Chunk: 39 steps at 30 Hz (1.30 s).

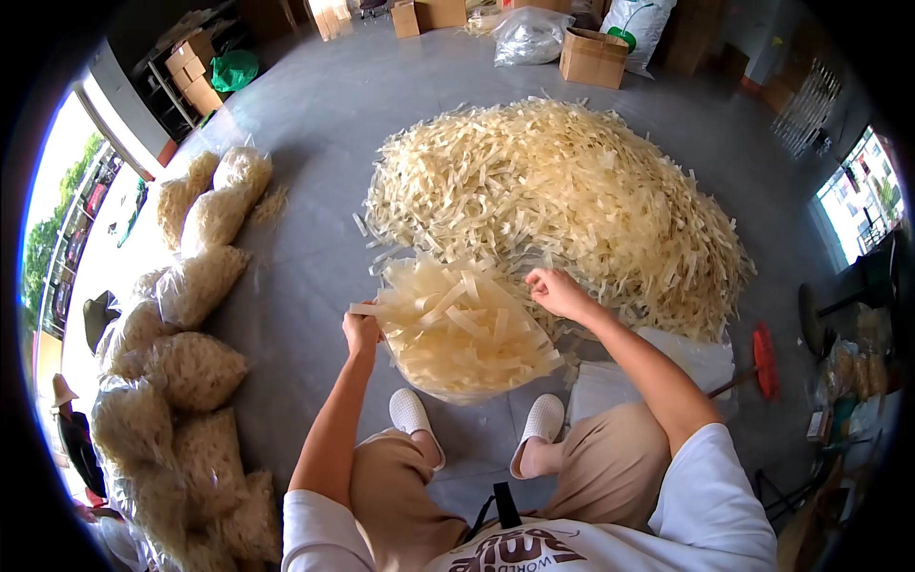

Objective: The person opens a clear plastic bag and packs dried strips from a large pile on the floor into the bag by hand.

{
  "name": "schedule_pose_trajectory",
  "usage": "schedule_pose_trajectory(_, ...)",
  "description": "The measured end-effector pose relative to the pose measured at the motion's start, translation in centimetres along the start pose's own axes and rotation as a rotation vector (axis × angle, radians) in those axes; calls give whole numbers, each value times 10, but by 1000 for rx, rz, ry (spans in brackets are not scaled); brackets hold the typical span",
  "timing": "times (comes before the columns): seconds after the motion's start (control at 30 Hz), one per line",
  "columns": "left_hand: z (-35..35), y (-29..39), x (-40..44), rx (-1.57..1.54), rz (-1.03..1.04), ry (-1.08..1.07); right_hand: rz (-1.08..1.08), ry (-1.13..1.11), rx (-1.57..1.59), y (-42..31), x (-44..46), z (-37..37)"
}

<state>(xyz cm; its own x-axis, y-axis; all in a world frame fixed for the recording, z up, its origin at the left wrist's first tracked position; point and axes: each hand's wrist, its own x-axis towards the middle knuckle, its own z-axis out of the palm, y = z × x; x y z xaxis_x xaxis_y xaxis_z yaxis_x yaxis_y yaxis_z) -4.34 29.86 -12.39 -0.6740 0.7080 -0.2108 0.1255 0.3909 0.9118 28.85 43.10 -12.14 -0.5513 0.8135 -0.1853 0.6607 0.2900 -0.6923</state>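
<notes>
A clear plastic bag (467, 334), filled with pale yellow strips, stands open-topped between my legs and a large pile of the same strips (572, 181). My left hand (362, 329) is closed on the left edge of the bag, with a pale strip or fold of plastic sticking out by the fingers. Near the bag's upper right side is my right hand (558, 292), its fingers curled together at the edge of the pile; whatever they hold, if anything, is too small to make out.
Filled bags (200, 372) line the floor on the left. Flat plastic sheets (610, 377) lie by my right knee, beside a red brush head (764, 360). A cardboard box (593, 57) stands beyond the pile.
</notes>
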Motion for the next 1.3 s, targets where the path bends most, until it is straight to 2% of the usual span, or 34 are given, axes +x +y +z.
schedule_pose_trajectory(0.1, 1, 0, 0, 44, 27, 42, 3, -83, -166, 14, -18, 14)
schedule_pose_trajectory(0.23, -1, -4, -1, 74, 34, 70, 45, -77, -170, 8, -28, 23)
schedule_pose_trajectory(0.33, -3, -2, -3, 66, 9, 54, 126, -20, -122, 17, -20, 32)
schedule_pose_trajectory(0.4, -5, -2, -5, 67, 16, 60, 7, 150, -185, 17, -22, 34)
schedule_pose_trajectory(0.43, -6, -2, -7, 64, 23, 65, 4, 153, -184, 13, -25, 30)
schedule_pose_trajectory(0.5, -10, 1, -12, 37, 23, 80, 302, 123, 360, -1, -30, 14)
schedule_pose_trajectory(0.53, -12, 4, -15, 9, 20, 93, 320, 124, 422, -6, -33, 7)
schedule_pose_trajectory(0.63, -25, 18, -30, -73, -11, 1, 271, 128, 524, -8, -41, 1)
schedule_pose_trajectory(0.77, -43, 28, -37, -68, 28, 8, 196, 68, 521, -32, -56, -20)
schedule_pose_trajectory(0.83, -56, 46, -49, -132, 72, -10, 93, 128, 612, -44, -59, -30)
schedule_pose_trajectory(0.97, -82, 95, -79, -178, 175, -75, 41, 168, 636, -78, -77, -55)
schedule_pose_trajectory(1.07, -90, 130, -101, -277, 264, -34, -16, 240, 691, -100, -93, -71)
schedule_pose_trajectory(1.17, -89, 131, -101, -354, 310, 6, -48, 308, 764, -108, -103, -69)
schedule_pose_trajectory(1.23, -69, 104, -95, -341, 308, 33, -11, 371, 684, -87, -92, -46)
schedule_pose_trajectory(1.27, -53, 81, -89, -277, 246, 79, 12, 315, 536, -79, -89, -38)
schedule_pose_trajectory(1.3, -44, 74, -88, -214, 185, 125, 17, 319, 539, -74, -90, -34)
